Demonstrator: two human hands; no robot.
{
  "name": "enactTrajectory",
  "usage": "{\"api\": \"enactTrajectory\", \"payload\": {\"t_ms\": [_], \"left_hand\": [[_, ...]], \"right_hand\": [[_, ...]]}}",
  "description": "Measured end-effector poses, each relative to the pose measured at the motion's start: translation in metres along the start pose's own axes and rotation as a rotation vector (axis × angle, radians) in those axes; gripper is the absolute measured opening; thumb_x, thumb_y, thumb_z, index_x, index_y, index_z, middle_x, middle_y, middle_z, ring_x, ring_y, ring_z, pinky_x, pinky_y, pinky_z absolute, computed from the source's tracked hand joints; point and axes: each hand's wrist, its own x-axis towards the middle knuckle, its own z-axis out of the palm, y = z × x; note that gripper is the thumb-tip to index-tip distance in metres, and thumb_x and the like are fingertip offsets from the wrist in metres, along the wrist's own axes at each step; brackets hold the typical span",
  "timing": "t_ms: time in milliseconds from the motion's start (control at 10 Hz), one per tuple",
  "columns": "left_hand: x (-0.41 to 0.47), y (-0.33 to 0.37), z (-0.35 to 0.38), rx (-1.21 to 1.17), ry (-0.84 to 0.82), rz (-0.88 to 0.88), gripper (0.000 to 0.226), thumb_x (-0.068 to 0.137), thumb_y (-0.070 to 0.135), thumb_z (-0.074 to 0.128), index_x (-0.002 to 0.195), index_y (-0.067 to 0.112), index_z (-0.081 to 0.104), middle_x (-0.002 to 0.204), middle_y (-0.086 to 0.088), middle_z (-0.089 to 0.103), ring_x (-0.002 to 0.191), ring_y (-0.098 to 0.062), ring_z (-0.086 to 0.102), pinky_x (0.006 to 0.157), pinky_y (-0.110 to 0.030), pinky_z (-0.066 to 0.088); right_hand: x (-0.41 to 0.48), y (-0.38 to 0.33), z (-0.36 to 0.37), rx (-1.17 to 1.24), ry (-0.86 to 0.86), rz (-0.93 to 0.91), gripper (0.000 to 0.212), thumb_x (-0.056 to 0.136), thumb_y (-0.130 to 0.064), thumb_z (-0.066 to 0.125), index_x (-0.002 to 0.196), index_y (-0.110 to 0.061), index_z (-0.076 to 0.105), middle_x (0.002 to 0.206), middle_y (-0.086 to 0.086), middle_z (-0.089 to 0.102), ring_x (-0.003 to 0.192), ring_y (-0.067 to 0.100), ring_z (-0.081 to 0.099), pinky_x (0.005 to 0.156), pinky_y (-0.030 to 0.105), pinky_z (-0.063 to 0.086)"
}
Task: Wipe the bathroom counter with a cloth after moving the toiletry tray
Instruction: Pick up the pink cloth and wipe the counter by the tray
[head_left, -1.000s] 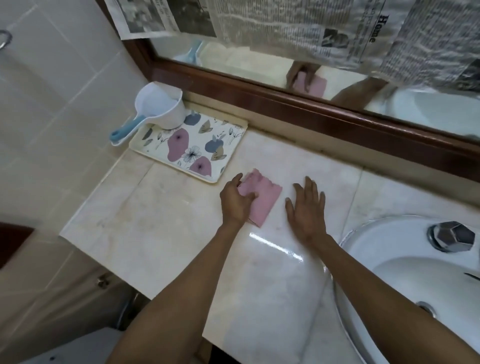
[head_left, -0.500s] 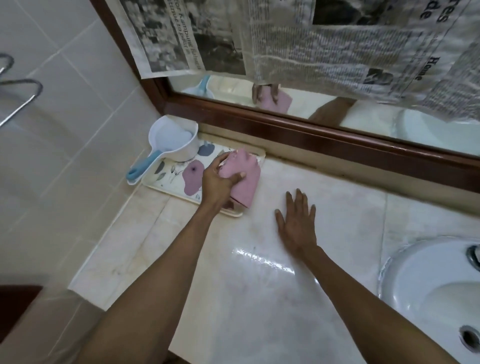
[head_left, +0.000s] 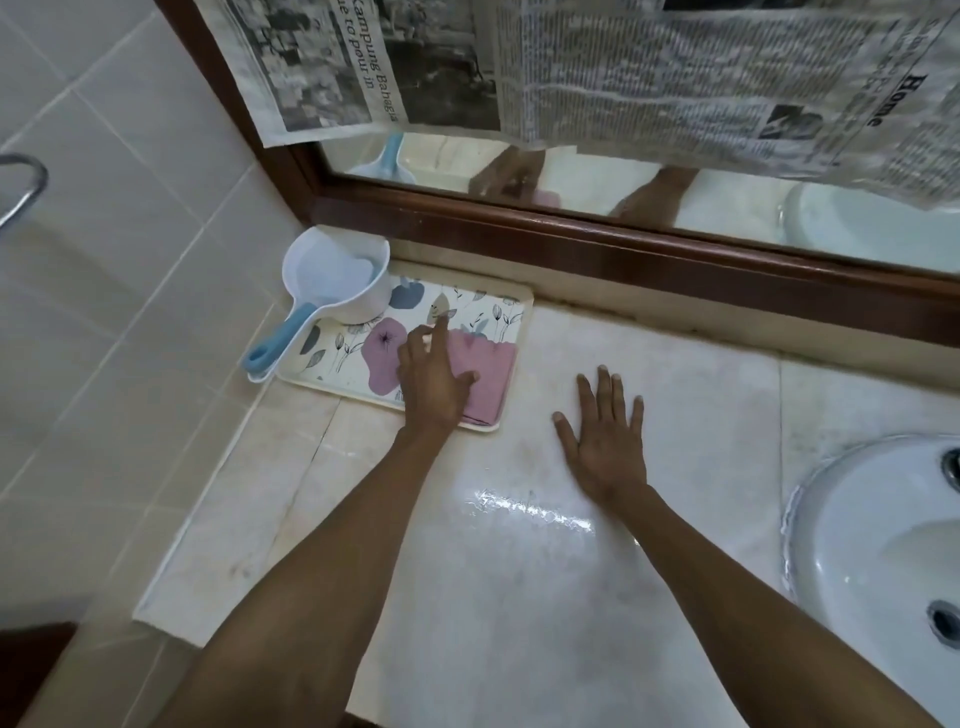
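A flowered tray lies in the counter's far left corner under the mirror. A pink cloth lies flat on the tray's right end. My left hand rests over the cloth's left edge, fingers spread, thumb touching the cloth, index finger pointing away. My right hand lies flat, palm down, fingers apart, on the pale marble counter to the right of the tray, holding nothing.
A white scoop with a blue handle stands on the tray's far left corner. A white basin is sunk into the counter at right. A wood-framed mirror, partly covered with newspaper, runs along the back. Tiled wall on the left.
My left hand carried the pink cloth from the counter onto the tray, laid it flat, and has loosened its grip. My right hand stayed flat on the counter.
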Motion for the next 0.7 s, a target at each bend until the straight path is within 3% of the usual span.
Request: {"api": "enactTrajectory", "payload": {"t_ms": [100, 200, 300, 400, 600, 700], "left_hand": [[-0.007, 0.013, -0.002, 0.287, 0.067, 0.241, 0.070, 0.078, 0.018, 0.073, 0.144, 0.018, 0.049, 0.152, -0.012, 0.042, 0.140, -0.032, 0.040, 0.110, -0.048, 0.038], [-0.015, 0.019, 0.007, 0.383, -0.049, 0.383, 0.051, 0.096, 0.028, 0.047, 0.145, 0.013, 0.046, 0.158, -0.013, 0.038, 0.148, -0.032, 0.031, 0.119, -0.051, 0.028], [-0.026, 0.012, 0.020, 0.378, -0.311, 0.267, 0.065, 0.106, 0.052, 0.019, 0.161, 0.017, 0.021, 0.170, -0.009, 0.012, 0.158, -0.027, 0.008, 0.126, -0.051, 0.007], [-0.029, 0.004, 0.027, 0.393, -0.436, 0.217, 0.076, 0.102, 0.066, 0.012, 0.163, 0.024, -0.004, 0.171, -0.002, -0.010, 0.158, -0.021, -0.009, 0.127, -0.049, -0.002], [-0.026, 0.011, 0.019, 0.400, -0.507, 0.175, 0.078, 0.101, 0.068, 0.011, 0.163, 0.024, -0.007, 0.170, -0.001, -0.015, 0.158, -0.022, -0.012, 0.126, -0.050, -0.004], [-0.028, 0.027, 0.011, 0.365, -0.475, 0.163, 0.078, 0.102, 0.065, 0.013, 0.164, 0.019, 0.002, 0.171, -0.007, -0.001, 0.158, -0.027, -0.001, 0.126, -0.052, 0.003]], "right_hand": [[0.000, 0.001, 0.002, -0.010, 0.005, 0.006, 0.070, 0.101, -0.061, 0.017, 0.159, -0.022, 0.013, 0.169, 0.005, -0.001, 0.156, 0.020, -0.006, 0.124, 0.052, -0.002], [0.001, 0.002, 0.004, -0.034, 0.012, 0.015, 0.070, 0.102, -0.061, 0.017, 0.159, -0.022, 0.013, 0.169, 0.005, -0.001, 0.156, 0.020, -0.006, 0.125, 0.052, 0.000], [0.001, 0.001, 0.002, -0.035, -0.008, 0.014, 0.070, 0.102, -0.061, 0.017, 0.160, -0.022, 0.011, 0.169, 0.005, -0.003, 0.156, 0.020, -0.007, 0.125, 0.052, -0.001], [0.002, 0.002, 0.000, -0.026, -0.043, 0.012, 0.070, 0.101, -0.061, 0.018, 0.160, -0.023, 0.009, 0.169, 0.004, -0.006, 0.155, 0.020, -0.009, 0.124, 0.051, -0.004], [0.004, 0.008, -0.023, -0.026, -0.222, -0.020, 0.071, 0.102, -0.057, 0.024, 0.160, -0.022, 0.003, 0.168, 0.006, -0.012, 0.155, 0.023, -0.011, 0.125, 0.049, -0.004], [-0.002, 0.014, -0.040, -0.021, -0.314, -0.027, 0.068, 0.104, -0.052, 0.028, 0.160, -0.022, 0.006, 0.168, 0.006, -0.010, 0.155, 0.026, -0.007, 0.124, 0.050, 0.003]]}}
